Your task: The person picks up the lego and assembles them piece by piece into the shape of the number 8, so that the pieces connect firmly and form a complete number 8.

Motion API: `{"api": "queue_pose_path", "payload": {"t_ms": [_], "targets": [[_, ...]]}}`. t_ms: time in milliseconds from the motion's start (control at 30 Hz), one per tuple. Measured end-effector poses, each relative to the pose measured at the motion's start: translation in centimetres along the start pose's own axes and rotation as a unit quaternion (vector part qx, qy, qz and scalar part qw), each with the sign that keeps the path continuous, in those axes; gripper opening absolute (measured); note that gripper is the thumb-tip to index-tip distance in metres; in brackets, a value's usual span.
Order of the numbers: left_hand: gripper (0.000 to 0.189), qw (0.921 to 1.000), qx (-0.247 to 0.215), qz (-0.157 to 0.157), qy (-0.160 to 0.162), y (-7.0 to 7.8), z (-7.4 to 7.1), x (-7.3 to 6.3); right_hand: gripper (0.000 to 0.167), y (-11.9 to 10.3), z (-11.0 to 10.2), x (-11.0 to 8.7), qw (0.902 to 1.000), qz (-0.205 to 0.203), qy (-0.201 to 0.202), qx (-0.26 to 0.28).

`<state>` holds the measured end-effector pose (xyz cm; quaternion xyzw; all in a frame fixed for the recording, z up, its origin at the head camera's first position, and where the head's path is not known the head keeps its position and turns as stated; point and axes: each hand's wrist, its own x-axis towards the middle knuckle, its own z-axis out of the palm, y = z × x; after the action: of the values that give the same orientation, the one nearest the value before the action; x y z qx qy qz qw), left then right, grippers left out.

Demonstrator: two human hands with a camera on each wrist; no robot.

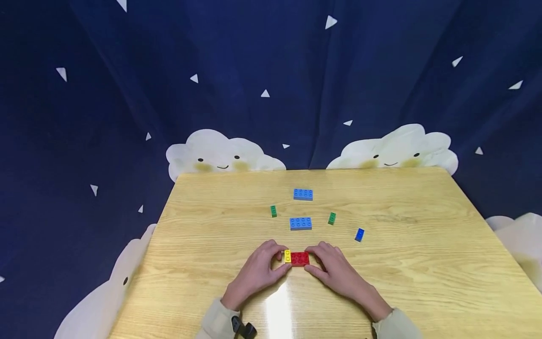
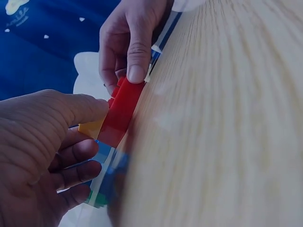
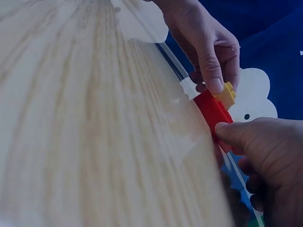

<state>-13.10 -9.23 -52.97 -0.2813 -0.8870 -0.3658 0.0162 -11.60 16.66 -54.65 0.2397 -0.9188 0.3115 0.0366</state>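
A red toy brick (image 1: 300, 259) with studs on top lies on the table in front of me. On its left end sits a small yellow brick (image 1: 287, 256), higher than the red studs. My left hand (image 1: 261, 264) pinches the yellow brick between thumb and index finger; in the left wrist view its other fingers curl loosely below. With thumb and fingers, my right hand (image 1: 334, 269) grips the right end of the red brick. The right wrist view shows the yellow brick (image 3: 226, 96) on top of the red brick (image 3: 212, 113), the right thumb against the red side.
Beyond the hands lie two blue eight-stud bricks (image 1: 300, 223), one behind the other. A small green brick (image 1: 273, 211) is at their left, another green brick (image 1: 332, 218) at their right. Farther right is a small dark blue brick (image 1: 359, 235). A navy curtain (image 1: 254, 56) hangs behind the wooden table (image 1: 423, 263).
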Motion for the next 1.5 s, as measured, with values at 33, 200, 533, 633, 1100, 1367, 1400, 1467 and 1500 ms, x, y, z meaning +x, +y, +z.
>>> {"api": "queue_pose_path", "payload": {"t_ms": [33, 200, 533, 633, 1100, 1367, 1400, 1467, 1500], "targets": [[0.031, 1.0, -0.003, -0.004, -0.002, 0.0, 0.0, 0.0, 0.036, 0.1, -0.1, 0.0, 1.0, 0.0, 0.001, -0.001], [0.03, 0.9998, -0.01, -0.014, -0.009, 0.0, 0.0, 0.1, 0.038, 0.5, -0.6, -0.2, 0.9999, -0.004, 0.014, -0.007], [0.033, 0.9996, -0.013, -0.024, -0.009, 0.0, 0.2, 0.0, 0.04, 1.7, -2.0, -0.4, 0.9987, 0.006, 0.049, -0.01], [0.033, 0.9995, -0.013, -0.024, -0.012, -0.1, 0.2, 0.1, 0.041, 2.0, -2.3, -0.6, 0.9983, 0.011, 0.055, -0.015], [0.034, 0.9999, 0.006, -0.013, -0.009, -0.3, 0.3, 0.1, 0.039, 3.5, -3.2, -0.7, 0.9952, 0.005, 0.092, -0.035], [0.034, 1.0, 0.002, -0.007, -0.005, -0.2, 0.2, 0.1, 0.039, 4.0, -3.6, -0.8, 0.9938, 0.01, 0.106, -0.031], [0.034, 1.0, 0.001, -0.007, -0.005, -0.1, 0.2, 0.1, 0.039, 4.0, -3.6, -0.8, 0.9936, 0.012, 0.108, -0.031], [0.034, 0.9999, 0.001, -0.009, -0.005, -0.1, 0.2, 0.0, 0.038, 4.1, -3.7, -0.8, 0.9933, 0.013, 0.109, -0.034], [0.035, 0.9999, 0.001, -0.01, -0.005, -0.1, 0.2, 0.0, 0.038, 4.2, -3.8, -0.8, 0.9932, 0.014, 0.11, -0.037]]}}
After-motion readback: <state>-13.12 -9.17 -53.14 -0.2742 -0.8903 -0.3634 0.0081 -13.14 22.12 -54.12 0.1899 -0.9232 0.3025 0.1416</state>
